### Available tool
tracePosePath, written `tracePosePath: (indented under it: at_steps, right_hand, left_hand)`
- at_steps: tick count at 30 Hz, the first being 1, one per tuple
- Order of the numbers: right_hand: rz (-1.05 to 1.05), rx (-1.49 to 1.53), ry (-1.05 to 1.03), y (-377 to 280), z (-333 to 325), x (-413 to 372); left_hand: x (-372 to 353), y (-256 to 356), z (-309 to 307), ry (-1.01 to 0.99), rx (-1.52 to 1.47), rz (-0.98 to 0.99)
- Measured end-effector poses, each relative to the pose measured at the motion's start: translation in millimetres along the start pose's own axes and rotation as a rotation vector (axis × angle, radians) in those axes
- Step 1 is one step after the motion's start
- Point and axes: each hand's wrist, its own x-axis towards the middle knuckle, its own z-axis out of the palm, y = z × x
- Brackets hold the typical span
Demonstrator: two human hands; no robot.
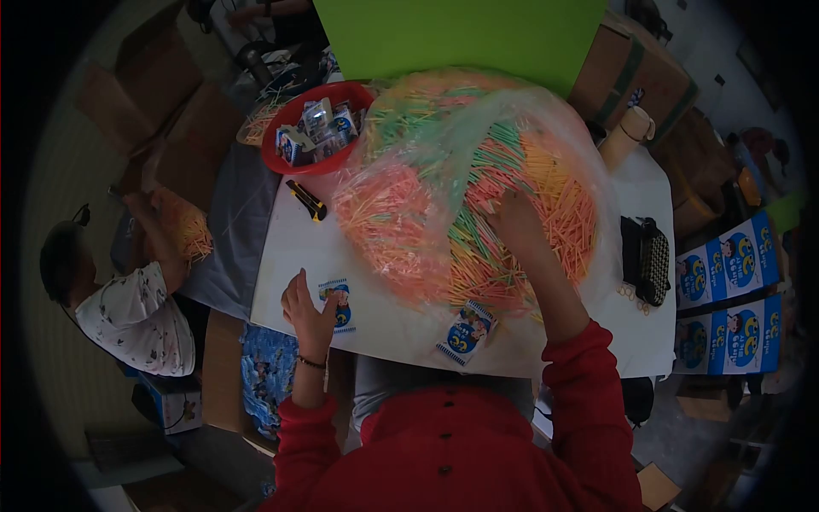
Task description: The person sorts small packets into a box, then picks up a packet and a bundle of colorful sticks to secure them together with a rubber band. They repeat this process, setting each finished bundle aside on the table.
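Note:
A large clear plastic bag [444, 154] full of thin orange, pink, green and yellow sticks lies on the white table [290, 247]. My right hand [514, 218] is pushed into the sticks inside the bag; its fingers are partly buried, so I cannot tell whether they grip any. My left hand [307, 309] rests on a small printed blue packet [339, 305] near the table's front left edge. A second blue printed packet [466, 331] lies by the front edge, just below the bag. Both sleeves are red.
A red bowl [290, 158] of small packets stands at the back left, a yellow-black utility knife [306, 200] beside it. A black pouch [650, 260] lies on the right. Printed boxes [734, 290] stack at far right. Another person [128, 299] sits left, handling sticks. Cardboard boxes [631, 77] surround the table.

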Motion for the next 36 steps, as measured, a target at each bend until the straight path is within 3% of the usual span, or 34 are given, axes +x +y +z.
tracePosePath:
  at_steps: [3, 6, 8, 9, 12, 14, 15, 17, 21, 23, 24, 25, 27, 28, 29, 30, 31, 32, 36]
  right_hand:
    - [-0.075, -0.13, -0.124, 19.0, 25.2, 15.5]
    - [-0.188, -0.312, -0.215, 33.4, 39.7, 20.1]
    - [-0.361, -0.325, -0.032, 17.2, 2.2, 2.3]
    - [-0.363, -0.329, -0.036, 20.6, 2.4, -1.9]
    - [-0.259, -0.098, 0.09, 31.4, -10.2, -20.1]
    - [0.133, 0.839, -0.053, 16.2, -38.0, -52.2]
    - [0.137, 0.83, -0.045, 16.2, -35.1, -68.5]
    - [0.183, 1.229, 0.128, 20.0, -17.6, -102.9]
    - [0.251, 1.353, 0.138, 32.5, 22.1, -146.5]
    - [0.123, 1.041, 0.062, 45.8, 32.8, -156.2]
    - [0.132, 1.048, 0.069, 47.1, 33.8, -158.7]
    - [0.108, 1.12, 0.082, 48.8, 34.1, -157.4]
    - [0.077, 1.189, 0.106, 48.6, 30.9, -153.1]
    - [0.222, 1.355, 0.163, 46.9, 27.8, -151.7]
    - [0.372, 1.515, 0.218, 46.2, 23.7, -150.8]
    - [0.369, 1.512, 0.214, 45.5, 16.6, -149.1]
    - [0.423, 1.672, 0.238, 44.5, 9.2, -147.8]
    - [0.477, 1.834, 0.26, 42.5, 3.3, -146.8]
    - [0.564, 1.968, 0.328, 30.7, -6.6, -145.6]
  left_hand:
    - [-0.5, 43.1, -21.1, 0.074, -0.009, 0.058]
    - [-18.9, 92.5, -13.3, -0.153, -0.218, 0.319]
    - [-30.7, 123.8, 2.2, -0.327, -0.342, 0.373]
    - [-34.9, 135.0, 11.7, -0.423, -0.399, 0.385]
    - [-42.8, 152.7, 43.8, -0.494, -0.26, 0.392]
    - [-46.2, 152.7, 54.9, -0.494, -0.278, 0.397]
    - [-46.4, 153.7, 57.9, -0.496, -0.287, 0.394]
    - [-43.8, 153.7, 59.2, -0.563, -0.313, 0.372]
    - [-42.5, 144.3, 71.2, -0.6, -0.419, 0.361]
    - [-41.8, 141.0, 73.2, -0.549, -0.514, 0.35]
    - [-39.7, 141.9, 69.7, -0.487, -0.612, 0.334]
    - [-37.6, 143.1, 64.5, -0.494, -0.609, 0.345]
    - [-32.7, 147.5, 52.6, -0.326, -0.554, 0.292]
    - [-30.9, 149.3, 53.0, -0.324, -0.557, 0.296]
    - [-29.4, 151.2, 54.0, -0.479, -1.053, -0.039]
    - [-27.3, 153.0, 54.2, -0.617, -1.532, -0.409]
    - [-23.9, 152.6, 53.3, -0.61, -1.534, -0.414]
    - [-18.8, 150.6, 51.6, -0.695, -1.622, -0.572]
    - [-10.9, 156.9, 42.9, -0.869, -1.904, -1.0]
